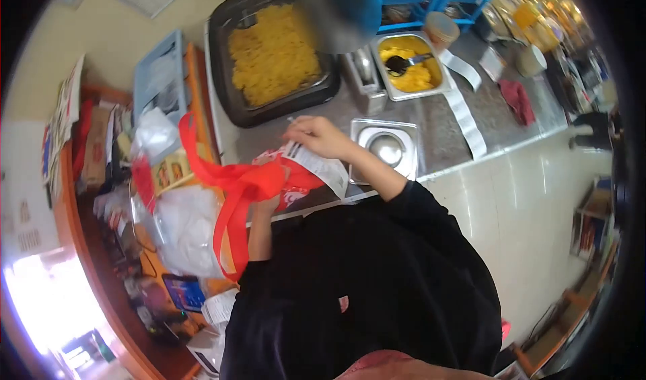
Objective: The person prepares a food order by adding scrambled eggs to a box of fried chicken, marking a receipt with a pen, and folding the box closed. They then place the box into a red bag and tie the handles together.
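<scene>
My right hand (316,136) is closed in a pinch at the top of a white printed paper slip (321,168), near the counter's front edge. Just left of the slip, a red bag (252,181) with long handles hangs over the edge. My left hand (266,205) is mostly behind the red cloth, its fingers hidden. Behind my hands sits a black tray of yellow food (272,53). A steel pan with a round lid (387,150) lies right of my right forearm.
A steel pan of yellow food (410,67) holds a dark-handled utensil. Receipt strips (465,121) and a dark red cloth (517,102) lie at the right. Blue racks (410,0) stand behind. Plastic bags (185,228) and a phone or tablet (184,292) are at the left.
</scene>
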Action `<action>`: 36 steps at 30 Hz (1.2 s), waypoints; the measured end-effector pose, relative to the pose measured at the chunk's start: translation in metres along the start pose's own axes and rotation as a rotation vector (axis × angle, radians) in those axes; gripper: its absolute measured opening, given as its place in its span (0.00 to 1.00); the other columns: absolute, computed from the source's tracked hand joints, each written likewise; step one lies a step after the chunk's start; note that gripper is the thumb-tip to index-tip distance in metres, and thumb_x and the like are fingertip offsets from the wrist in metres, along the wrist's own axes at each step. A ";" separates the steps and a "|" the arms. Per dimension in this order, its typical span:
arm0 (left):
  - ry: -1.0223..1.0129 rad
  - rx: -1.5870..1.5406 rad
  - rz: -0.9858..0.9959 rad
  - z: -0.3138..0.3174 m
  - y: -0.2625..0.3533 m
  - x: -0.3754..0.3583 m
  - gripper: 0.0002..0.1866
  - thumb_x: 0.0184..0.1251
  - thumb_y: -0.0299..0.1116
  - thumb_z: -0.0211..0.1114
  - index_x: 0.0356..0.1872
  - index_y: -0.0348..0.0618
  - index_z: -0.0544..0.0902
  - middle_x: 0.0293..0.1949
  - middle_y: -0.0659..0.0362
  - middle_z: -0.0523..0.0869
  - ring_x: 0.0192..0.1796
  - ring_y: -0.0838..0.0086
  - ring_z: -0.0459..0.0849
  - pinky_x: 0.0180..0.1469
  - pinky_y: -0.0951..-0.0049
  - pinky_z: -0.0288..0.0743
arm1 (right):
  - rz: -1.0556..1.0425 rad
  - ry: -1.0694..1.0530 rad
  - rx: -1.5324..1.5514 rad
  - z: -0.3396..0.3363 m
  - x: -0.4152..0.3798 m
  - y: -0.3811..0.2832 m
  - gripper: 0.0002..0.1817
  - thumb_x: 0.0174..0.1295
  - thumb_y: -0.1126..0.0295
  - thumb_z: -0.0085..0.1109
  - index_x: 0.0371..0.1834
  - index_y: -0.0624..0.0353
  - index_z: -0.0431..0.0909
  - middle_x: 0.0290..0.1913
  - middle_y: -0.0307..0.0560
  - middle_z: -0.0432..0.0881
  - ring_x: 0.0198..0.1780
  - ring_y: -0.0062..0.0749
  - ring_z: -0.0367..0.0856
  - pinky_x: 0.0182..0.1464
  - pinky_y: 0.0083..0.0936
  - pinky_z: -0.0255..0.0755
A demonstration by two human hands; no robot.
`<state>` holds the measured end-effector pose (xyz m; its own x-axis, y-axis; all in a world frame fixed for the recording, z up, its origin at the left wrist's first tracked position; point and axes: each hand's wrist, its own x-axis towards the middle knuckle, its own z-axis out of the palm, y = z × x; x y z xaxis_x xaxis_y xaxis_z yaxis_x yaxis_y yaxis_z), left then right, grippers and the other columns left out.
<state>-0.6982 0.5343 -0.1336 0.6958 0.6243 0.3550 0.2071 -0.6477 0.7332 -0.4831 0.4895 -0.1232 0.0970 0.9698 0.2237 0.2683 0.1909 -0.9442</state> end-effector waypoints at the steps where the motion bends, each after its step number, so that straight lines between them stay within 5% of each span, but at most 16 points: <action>1: -0.004 -0.033 -0.001 0.001 0.003 0.002 0.14 0.62 0.28 0.67 0.46 0.38 0.77 0.46 0.58 0.79 0.52 0.69 0.77 0.60 0.68 0.66 | -0.003 -0.019 -0.003 -0.003 0.001 -0.010 0.11 0.62 0.68 0.54 0.36 0.62 0.84 0.41 0.56 0.82 0.45 0.48 0.81 0.48 0.34 0.73; 5: 0.029 -0.172 -0.104 0.000 0.005 0.003 0.13 0.59 0.28 0.70 0.44 0.40 0.78 0.42 0.60 0.81 0.48 0.71 0.79 0.56 0.69 0.70 | 0.033 -0.139 -0.148 0.008 0.006 -0.002 0.16 0.65 0.63 0.51 0.40 0.64 0.83 0.43 0.58 0.82 0.48 0.48 0.81 0.51 0.35 0.72; 9: 0.126 -0.295 -0.233 0.005 0.004 0.002 0.13 0.57 0.28 0.71 0.41 0.40 0.79 0.40 0.61 0.82 0.44 0.73 0.80 0.51 0.71 0.73 | 0.253 0.018 -0.070 -0.023 -0.001 0.006 0.18 0.67 0.61 0.50 0.44 0.64 0.82 0.43 0.58 0.82 0.45 0.43 0.81 0.49 0.33 0.72; 11: 0.128 -0.275 -0.218 0.003 0.007 0.003 0.13 0.57 0.28 0.72 0.41 0.41 0.79 0.40 0.61 0.82 0.44 0.73 0.80 0.51 0.71 0.73 | 0.456 0.012 -0.019 -0.042 -0.017 0.015 0.18 0.67 0.60 0.50 0.46 0.64 0.81 0.43 0.57 0.83 0.44 0.39 0.81 0.48 0.31 0.71; 20: 0.153 -0.346 -0.176 0.004 0.007 0.006 0.10 0.55 0.26 0.72 0.37 0.42 0.81 0.37 0.62 0.83 0.42 0.73 0.81 0.51 0.70 0.73 | 0.562 0.086 0.217 -0.035 -0.066 0.013 0.20 0.70 0.62 0.47 0.50 0.70 0.78 0.41 0.44 0.84 0.43 0.25 0.77 0.47 0.24 0.69; 24: 0.150 -0.395 -0.306 0.003 0.015 0.004 0.13 0.53 0.25 0.72 0.40 0.42 0.80 0.40 0.60 0.83 0.45 0.71 0.81 0.53 0.70 0.72 | 0.553 0.097 0.151 -0.038 -0.068 0.010 0.20 0.70 0.60 0.48 0.49 0.67 0.80 0.41 0.42 0.83 0.45 0.24 0.75 0.51 0.23 0.67; 26: 0.124 -0.249 -0.122 0.004 0.018 0.015 0.23 0.49 0.25 0.74 0.49 0.41 0.78 0.47 0.58 0.82 0.52 0.72 0.79 0.56 0.70 0.70 | 0.530 0.103 0.012 -0.039 -0.067 0.010 0.20 0.70 0.59 0.49 0.50 0.65 0.80 0.41 0.43 0.84 0.45 0.25 0.76 0.49 0.23 0.68; 28: 0.106 -0.140 0.009 0.001 0.022 0.020 0.25 0.49 0.28 0.74 0.51 0.40 0.78 0.48 0.57 0.81 0.54 0.71 0.77 0.58 0.69 0.69 | 0.296 0.186 -0.239 -0.040 -0.064 0.002 0.17 0.66 0.62 0.55 0.52 0.63 0.79 0.46 0.44 0.83 0.47 0.24 0.78 0.44 0.23 0.72; 30: 0.028 -0.149 0.021 -0.006 0.036 0.018 0.27 0.48 0.30 0.75 0.52 0.40 0.77 0.50 0.56 0.80 0.56 0.69 0.76 0.60 0.67 0.68 | 0.283 0.220 -0.051 -0.038 -0.054 -0.017 0.16 0.63 0.70 0.59 0.53 0.63 0.79 0.47 0.42 0.82 0.45 0.20 0.78 0.35 0.15 0.72; 32: -0.249 -0.264 -0.036 -0.043 0.052 0.012 0.29 0.48 0.32 0.75 0.54 0.39 0.76 0.52 0.55 0.80 0.58 0.68 0.74 0.62 0.66 0.66 | 0.378 0.187 -0.023 -0.039 -0.039 -0.048 0.15 0.65 0.71 0.58 0.53 0.64 0.78 0.45 0.39 0.81 0.46 0.17 0.76 0.37 0.13 0.72; 34: -0.469 -0.347 -0.151 -0.109 0.048 0.014 0.31 0.47 0.35 0.75 0.56 0.39 0.76 0.54 0.54 0.79 0.61 0.67 0.73 0.63 0.65 0.65 | 0.255 0.202 -0.024 -0.039 -0.029 -0.045 0.14 0.65 0.71 0.57 0.52 0.66 0.78 0.44 0.41 0.80 0.45 0.18 0.76 0.39 0.14 0.72; 36: -0.359 -0.293 -0.359 -0.169 0.007 0.029 0.34 0.47 0.37 0.75 0.58 0.38 0.75 0.56 0.53 0.78 0.63 0.66 0.72 0.65 0.64 0.64 | 0.139 0.213 -0.077 -0.040 -0.020 -0.043 0.14 0.65 0.71 0.57 0.52 0.66 0.78 0.43 0.42 0.78 0.41 0.21 0.77 0.37 0.16 0.73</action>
<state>-0.7932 0.6215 -0.0200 0.8176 0.5617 -0.1264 0.3094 -0.2435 0.9192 -0.4578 0.4561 -0.0774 0.3358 0.9305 0.1463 0.3092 0.0378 -0.9503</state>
